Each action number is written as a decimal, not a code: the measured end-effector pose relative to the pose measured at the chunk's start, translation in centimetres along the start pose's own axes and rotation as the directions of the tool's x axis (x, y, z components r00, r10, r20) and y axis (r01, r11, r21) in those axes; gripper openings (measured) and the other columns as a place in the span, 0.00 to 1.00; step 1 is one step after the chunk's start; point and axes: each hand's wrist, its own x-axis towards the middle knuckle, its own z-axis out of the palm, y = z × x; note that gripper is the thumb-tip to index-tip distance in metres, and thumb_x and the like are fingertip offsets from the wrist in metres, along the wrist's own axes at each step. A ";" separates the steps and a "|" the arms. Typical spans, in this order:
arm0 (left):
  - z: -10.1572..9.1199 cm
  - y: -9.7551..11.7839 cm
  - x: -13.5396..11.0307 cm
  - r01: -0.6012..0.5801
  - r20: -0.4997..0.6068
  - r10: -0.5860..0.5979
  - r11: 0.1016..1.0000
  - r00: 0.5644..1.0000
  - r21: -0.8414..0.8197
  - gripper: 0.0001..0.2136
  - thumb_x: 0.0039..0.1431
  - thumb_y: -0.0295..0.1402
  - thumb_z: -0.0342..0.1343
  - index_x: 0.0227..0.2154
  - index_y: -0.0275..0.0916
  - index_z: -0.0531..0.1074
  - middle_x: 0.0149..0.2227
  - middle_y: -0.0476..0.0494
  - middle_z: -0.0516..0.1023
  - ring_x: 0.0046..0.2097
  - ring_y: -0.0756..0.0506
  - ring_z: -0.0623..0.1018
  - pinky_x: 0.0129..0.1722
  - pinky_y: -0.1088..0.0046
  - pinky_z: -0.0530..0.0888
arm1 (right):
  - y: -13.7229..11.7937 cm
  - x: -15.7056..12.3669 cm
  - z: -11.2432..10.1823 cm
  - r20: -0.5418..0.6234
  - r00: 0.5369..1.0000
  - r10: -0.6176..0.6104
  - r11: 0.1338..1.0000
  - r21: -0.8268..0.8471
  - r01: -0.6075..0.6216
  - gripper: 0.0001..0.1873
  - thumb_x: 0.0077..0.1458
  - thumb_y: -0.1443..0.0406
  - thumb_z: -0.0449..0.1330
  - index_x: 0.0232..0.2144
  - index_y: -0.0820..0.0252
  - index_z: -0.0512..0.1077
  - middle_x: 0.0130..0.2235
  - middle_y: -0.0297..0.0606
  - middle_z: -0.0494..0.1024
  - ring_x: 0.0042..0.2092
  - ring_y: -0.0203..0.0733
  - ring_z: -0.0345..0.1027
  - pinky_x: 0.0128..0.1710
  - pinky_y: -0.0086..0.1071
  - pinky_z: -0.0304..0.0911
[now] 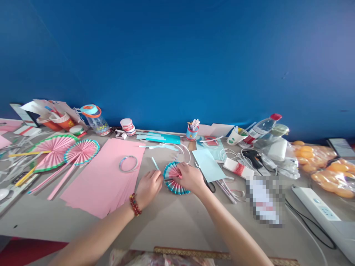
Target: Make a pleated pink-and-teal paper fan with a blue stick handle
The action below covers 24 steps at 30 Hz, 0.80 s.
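A small round pleated paper fan [169, 172], pink with a white and blue rim, lies on the table in front of me. My right hand [190, 177] is closed over its centre and right side, fingertips pressed on the folds. Just left of the fan, my left hand [149, 187] is closed with fingers together, and a narrow light blue paper strip [155, 163] sticks up from its fingertips. Part of the strip is hidden by the fingers. A bead bracelet circles the left wrist.
Left of my hands lie pink paper sheets [102, 181] with a tape ring [128, 163] on top, and finished-looking fans [82, 152] beyond. Light blue paper [208, 164], scissors and cables lie right. Cups, a bottle [262, 129] and a power strip [318, 203] stand around.
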 end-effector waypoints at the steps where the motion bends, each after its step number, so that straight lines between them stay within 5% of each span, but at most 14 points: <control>1: -0.5 -0.2 -0.1 -0.022 -0.007 0.022 1.000 1.000 0.006 0.08 0.65 0.24 0.48 0.34 0.39 0.70 0.39 0.43 0.75 0.40 0.43 0.75 0.41 0.65 0.74 | 0.2 -0.1 -0.1 -0.002 1.000 -0.004 1.000 0.021 0.004 0.13 0.58 0.54 0.60 0.35 0.57 0.70 0.38 0.39 0.76 0.38 0.44 0.72 0.32 0.30 0.57; 4: -2.5 -0.8 -0.8 -0.132 -0.112 0.133 0.991 0.985 0.021 0.09 0.66 0.24 0.48 0.33 0.39 0.70 0.38 0.43 0.77 0.39 0.45 0.76 0.42 0.66 0.73 | 0.8 -0.6 -0.2 -0.041 0.999 -0.031 0.993 0.111 0.035 0.09 0.61 0.58 0.57 0.34 0.57 0.71 0.39 0.37 0.76 0.38 0.40 0.71 0.34 0.29 0.59; 7: -4.6 -1.3 -1.8 -0.312 -0.315 0.299 0.950 0.901 0.012 0.07 0.62 0.22 0.53 0.38 0.40 0.71 0.37 0.46 0.79 0.39 0.47 0.78 0.46 0.65 0.74 | 0.8 -1.6 -0.7 -0.189 0.981 -0.038 0.907 0.406 0.113 0.10 0.63 0.60 0.53 0.34 0.57 0.71 0.40 0.39 0.75 0.40 0.40 0.70 0.39 0.30 0.62; 9: -5.8 -1.4 -2.4 -0.401 -0.416 0.375 0.916 0.828 0.028 0.09 0.60 0.21 0.55 0.40 0.40 0.72 0.37 0.47 0.80 0.40 0.48 0.79 0.49 0.64 0.76 | 0.0 -2.8 -1.3 -0.195 0.981 -0.009 0.737 0.661 0.139 0.15 0.64 0.57 0.52 0.31 0.58 0.72 0.36 0.39 0.75 0.38 0.40 0.69 0.37 0.31 0.63; 12: -6.9 -1.0 -2.9 -0.482 -0.502 0.473 0.868 0.724 0.122 0.09 0.56 0.20 0.59 0.37 0.41 0.74 0.36 0.49 0.81 0.40 0.48 0.80 0.50 0.64 0.77 | -2.1 -4.9 -2.7 0.054 0.991 -0.125 0.358 0.934 -0.005 0.23 0.64 0.49 0.52 0.32 0.61 0.74 0.32 0.38 0.75 0.33 0.38 0.69 0.35 0.31 0.65; 16: -7.4 -0.3 -2.9 -0.518 -0.540 0.529 0.834 0.654 0.190 0.10 0.53 0.23 0.64 0.31 0.47 0.74 0.34 0.56 0.81 0.38 0.51 0.81 0.49 0.68 0.79 | -4.7 -6.9 -3.9 0.229 0.937 -0.264 0.142 0.970 -0.197 0.19 0.54 0.50 0.64 0.32 0.62 0.74 0.31 0.36 0.77 0.32 0.36 0.69 0.35 0.29 0.65; 19: -7.5 -0.1 -2.7 -0.555 -0.530 0.552 0.814 0.644 0.173 0.11 0.52 0.23 0.65 0.30 0.48 0.74 0.34 0.57 0.81 0.37 0.51 0.81 0.48 0.69 0.80 | -5.4 -7.3 -3.6 0.241 0.942 -0.233 0.131 0.968 -0.215 0.16 0.50 0.54 0.67 0.29 0.62 0.72 0.29 0.34 0.77 0.31 0.35 0.69 0.33 0.29 0.65; 22: -7.8 0.0 -2.6 -0.594 -0.488 0.604 0.780 0.630 0.199 0.10 0.52 0.23 0.65 0.31 0.46 0.74 0.35 0.55 0.81 0.39 0.51 0.80 0.51 0.68 0.78 | -5.2 -7.3 -3.4 0.216 0.950 -0.226 0.213 0.962 -0.168 0.10 0.51 0.60 0.64 0.28 0.62 0.72 0.27 0.34 0.76 0.29 0.34 0.69 0.31 0.27 0.63; 24: -8.2 0.2 -2.5 -0.601 -0.435 0.592 0.788 0.679 0.133 0.09 0.54 0.23 0.62 0.35 0.44 0.74 0.37 0.52 0.81 0.41 0.49 0.80 0.54 0.64 0.75 | -4.9 -7.3 -3.5 0.203 0.950 -0.238 0.274 0.952 -0.135 0.05 0.51 0.64 0.61 0.27 0.62 0.72 0.27 0.33 0.76 0.29 0.34 0.69 0.30 0.27 0.62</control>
